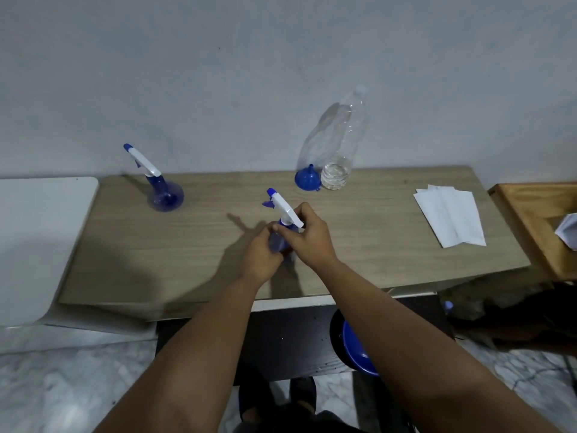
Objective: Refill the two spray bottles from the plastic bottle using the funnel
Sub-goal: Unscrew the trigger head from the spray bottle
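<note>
Head | spray bottles 2: near spray bottle (279, 226), far spray bottle (157, 182) | funnel (307, 179) 1

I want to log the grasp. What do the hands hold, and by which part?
Both hold the near spray bottle: the left hand wraps its blue body, and the right hand grips the neck under the white head.

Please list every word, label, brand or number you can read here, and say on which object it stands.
None can be read.
Plastic bottle: clear, no label visible.
Two spray bottles: no print visible.
White papers: look blank.
</note>
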Demonstrator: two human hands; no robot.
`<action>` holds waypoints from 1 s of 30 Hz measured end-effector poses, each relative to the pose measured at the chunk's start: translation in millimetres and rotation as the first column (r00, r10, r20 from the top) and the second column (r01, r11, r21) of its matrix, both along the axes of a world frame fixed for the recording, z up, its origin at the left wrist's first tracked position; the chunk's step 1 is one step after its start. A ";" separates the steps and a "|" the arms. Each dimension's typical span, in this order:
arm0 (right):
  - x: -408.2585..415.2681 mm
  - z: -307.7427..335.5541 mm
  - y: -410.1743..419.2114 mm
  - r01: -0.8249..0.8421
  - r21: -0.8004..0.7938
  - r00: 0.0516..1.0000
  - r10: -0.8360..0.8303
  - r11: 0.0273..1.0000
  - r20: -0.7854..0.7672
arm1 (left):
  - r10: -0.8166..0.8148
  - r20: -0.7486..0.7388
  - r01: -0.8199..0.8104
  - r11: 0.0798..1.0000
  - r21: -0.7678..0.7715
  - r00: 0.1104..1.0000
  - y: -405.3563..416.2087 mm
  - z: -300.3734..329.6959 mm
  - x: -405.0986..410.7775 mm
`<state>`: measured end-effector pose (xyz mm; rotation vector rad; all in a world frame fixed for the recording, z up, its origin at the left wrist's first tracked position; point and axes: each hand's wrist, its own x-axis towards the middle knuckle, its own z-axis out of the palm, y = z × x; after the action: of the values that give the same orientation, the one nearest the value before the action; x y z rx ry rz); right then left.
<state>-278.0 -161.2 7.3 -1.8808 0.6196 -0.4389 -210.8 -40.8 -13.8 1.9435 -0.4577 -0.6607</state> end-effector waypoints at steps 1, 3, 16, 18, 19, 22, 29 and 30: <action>-1.7 -0.9 -0.9 -0.017 0.010 1.000 0.017 1.000 0.003 | -0.005 -0.001 0.005 1.000 -0.014 1.000 0.5 0.8 -0.6; -5.5 -0.3 -3.8 -0.065 0.049 0.998 0.064 0.997 0.009 | -0.013 -0.019 0.012 0.999 -0.046 1.000 1.6 0.7 -1.4; -16.3 16.5 -0.5 -0.031 0.213 0.999 0.036 0.977 -0.020 | -0.038 0.021 0.038 0.999 0.026 0.999 2.2 6.8 -12.6; -17.9 17.0 -1.3 -0.044 0.205 0.999 0.049 0.978 -0.019 | -0.060 0.028 0.059 0.997 0.051 0.998 2.0 8.4 -14.0; -18.7 18.1 -1.0 -0.059 0.209 0.998 0.065 0.976 -0.023 | -0.067 0.032 0.065 0.996 0.064 0.997 2.2 9.1 -14.7; -21.1 18.5 -0.4 -0.054 0.213 0.998 0.062 0.976 -0.028 | -0.057 0.044 0.052 0.994 0.092 0.997 3.0 10.9 -16.3; -27.5 20.9 -0.8 -0.055 0.193 0.997 0.063 0.980 -0.036 | -0.083 0.036 0.078 0.989 0.125 0.996 3.4 12.2 -18.1; -27.6 19.7 -1.2 -0.051 0.181 0.998 0.057 0.982 -0.032 | -0.081 0.030 0.076 0.988 0.134 0.996 3.0 12.5 -18.5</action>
<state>-305.5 -162.4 27.0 -1.7321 0.6105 -0.3031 -229.3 -37.8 -1.3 2.0737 -0.5268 -0.7236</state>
